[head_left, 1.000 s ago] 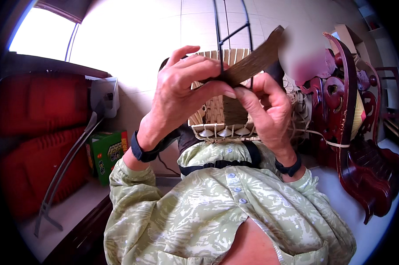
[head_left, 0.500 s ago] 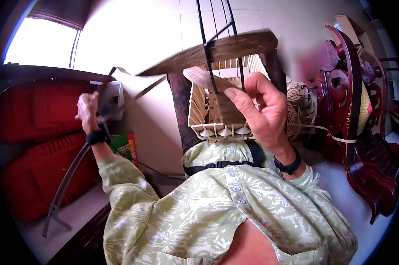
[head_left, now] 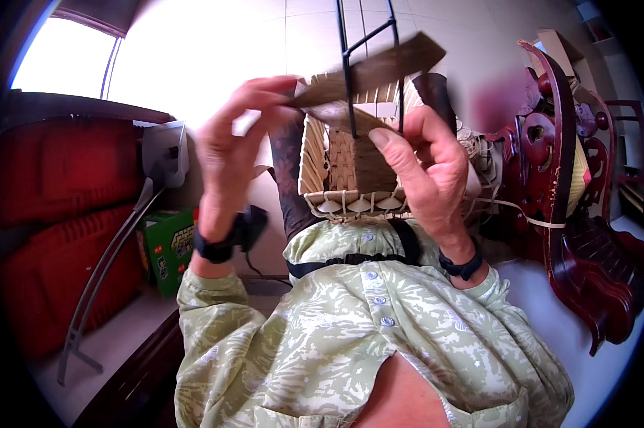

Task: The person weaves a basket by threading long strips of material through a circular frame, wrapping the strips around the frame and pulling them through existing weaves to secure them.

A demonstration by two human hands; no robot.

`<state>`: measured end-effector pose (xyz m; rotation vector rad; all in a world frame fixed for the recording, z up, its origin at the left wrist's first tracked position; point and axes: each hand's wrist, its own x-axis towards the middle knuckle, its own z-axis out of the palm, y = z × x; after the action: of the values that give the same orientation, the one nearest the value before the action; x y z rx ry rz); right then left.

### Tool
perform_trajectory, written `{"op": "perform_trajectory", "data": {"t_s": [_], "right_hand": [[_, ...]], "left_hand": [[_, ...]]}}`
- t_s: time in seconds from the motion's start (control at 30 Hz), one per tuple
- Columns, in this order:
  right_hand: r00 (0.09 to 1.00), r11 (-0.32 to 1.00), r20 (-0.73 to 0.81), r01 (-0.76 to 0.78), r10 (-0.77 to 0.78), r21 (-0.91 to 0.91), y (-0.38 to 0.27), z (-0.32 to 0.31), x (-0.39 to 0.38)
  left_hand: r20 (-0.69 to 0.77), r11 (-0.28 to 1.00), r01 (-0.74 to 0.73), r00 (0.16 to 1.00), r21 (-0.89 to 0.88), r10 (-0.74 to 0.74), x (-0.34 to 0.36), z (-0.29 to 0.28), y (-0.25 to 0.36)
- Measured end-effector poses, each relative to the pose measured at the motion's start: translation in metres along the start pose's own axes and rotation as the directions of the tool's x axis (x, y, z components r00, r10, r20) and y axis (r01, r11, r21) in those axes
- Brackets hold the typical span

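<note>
My right hand point(head_left: 432, 167) pinches a flat brown strip point(head_left: 376, 162) between thumb and fingers, beside the lower ends of a black wire frame point(head_left: 349, 85). Part of the strip crosses the frame's upright wires, and its free-looking right end slants up past them. At the strip's left bend, my left hand point(head_left: 233, 139) is raised with thumb and fingers apart, the fingertips close to the strip; blur hides whether they touch. Below both hands sits a pale woven basket point(head_left: 315, 160) with shells along its near rim, in front of my waist.
Red cushioned seats point(head_left: 69, 171) stand at the left, with a grey metal stand point(head_left: 111, 253) and a green box point(head_left: 166, 250) beside them. Carved dark-red wooden furniture point(head_left: 560, 143) fills the right side. Pale cord point(head_left: 482, 157) lies bundled right of the basket.
My left hand has come in from the far left to the strip near the frame. The strip's long stretch to the left no longer shows. My right hand keeps its pinch.
</note>
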<state>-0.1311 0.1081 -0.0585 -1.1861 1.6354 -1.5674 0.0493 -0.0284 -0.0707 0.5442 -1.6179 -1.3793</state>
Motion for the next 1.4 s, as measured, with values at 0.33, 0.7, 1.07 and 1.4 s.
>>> {"op": "perform_trajectory", "data": {"t_s": [0.33,0.7,1.07,1.4], "right_hand": [[0.999,0.992,-0.031,0.044,-0.040,0.117,0.004,0.003,0.004],[0.999,0.996,0.007,-0.033,0.033,0.082,-0.006,0.002,0.005],[0.989,0.961,0.090,-0.134,0.115,0.244,-0.007,-0.012,0.008],[0.983,0.934,-0.017,0.170,-0.185,-0.314,-0.014,-0.010,0.006]], "left_hand": [[-0.849,-0.534,0.775,0.497,0.339,0.182,-0.108,-0.362,-0.039],[0.167,0.860,0.476,0.877,-0.184,-0.450,-0.031,0.051,0.011],[-0.351,0.957,0.149,0.907,-0.250,-0.233,-0.028,0.076,0.011],[-0.381,0.949,-0.174,0.885,0.262,0.268,-0.039,0.090,0.001]]}}
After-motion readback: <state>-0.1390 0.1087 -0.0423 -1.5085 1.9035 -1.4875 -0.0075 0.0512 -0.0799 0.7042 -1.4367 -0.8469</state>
